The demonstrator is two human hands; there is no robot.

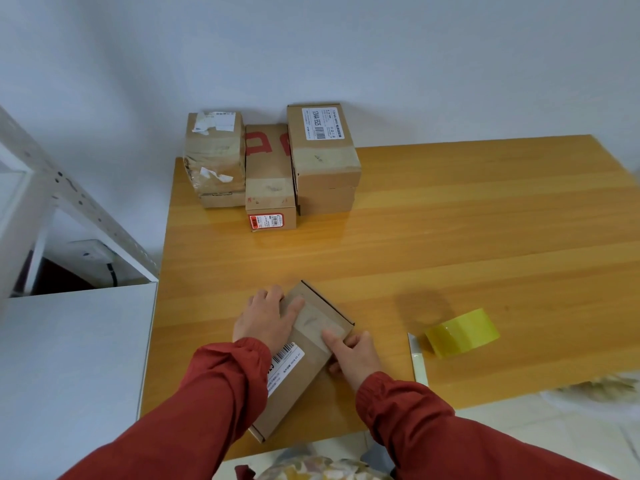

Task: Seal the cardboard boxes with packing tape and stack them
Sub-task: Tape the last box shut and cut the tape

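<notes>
A flat cardboard box point(304, 372) with a white barcode label lies near the table's front edge, a strip of clear tape across its far end. My left hand point(266, 320) rests flat on the box's far left corner. My right hand point(353, 355) grips the box's right edge, thumb pressing on the tape. A yellowish roll of packing tape point(464, 332) lies on its side to the right, apart from both hands. Taped boxes stand at the back: a left stack point(216, 157), a middle box with red print point(270, 178) and a right stack point(323, 157).
The wooden table point(450, 237) ends near my body and at the right. A narrow light strip point(417, 362) lies just left of the tape roll. A white cabinet point(76, 358) and a white metal frame point(69, 192) stand to the left.
</notes>
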